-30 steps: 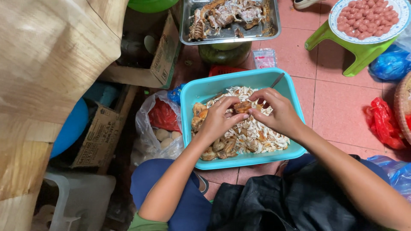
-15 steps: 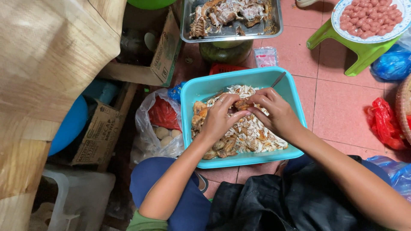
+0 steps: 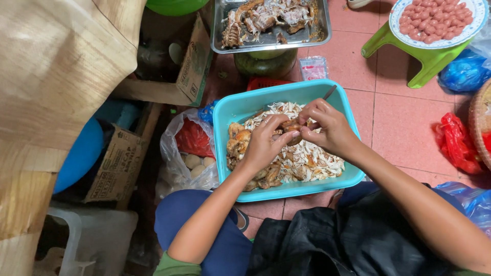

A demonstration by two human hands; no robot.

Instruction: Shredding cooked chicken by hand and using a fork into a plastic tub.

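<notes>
A turquoise plastic tub (image 3: 232,110) rests on my knees, filled with shredded pale meat (image 3: 312,161) and browned cooked pieces (image 3: 236,140) along its left side. My left hand (image 3: 263,145) and my right hand (image 3: 327,128) meet over the middle of the tub, both gripping one small brown piece of meat (image 3: 291,126) between the fingertips. A thin dark utensil handle (image 3: 330,92) sticks up from behind my right hand at the tub's far rim.
A metal tray of picked bones (image 3: 271,23) sits on a dark pot beyond the tub. A plate of pink round pieces (image 3: 440,20) rests on a green stool (image 3: 424,59). Cardboard boxes (image 3: 120,163), plastic bags (image 3: 186,153) and a red bag (image 3: 455,145) crowd the tiled floor.
Both hands stay over the tub on the same small piece of meat; the fingers have shifted only slightly.
</notes>
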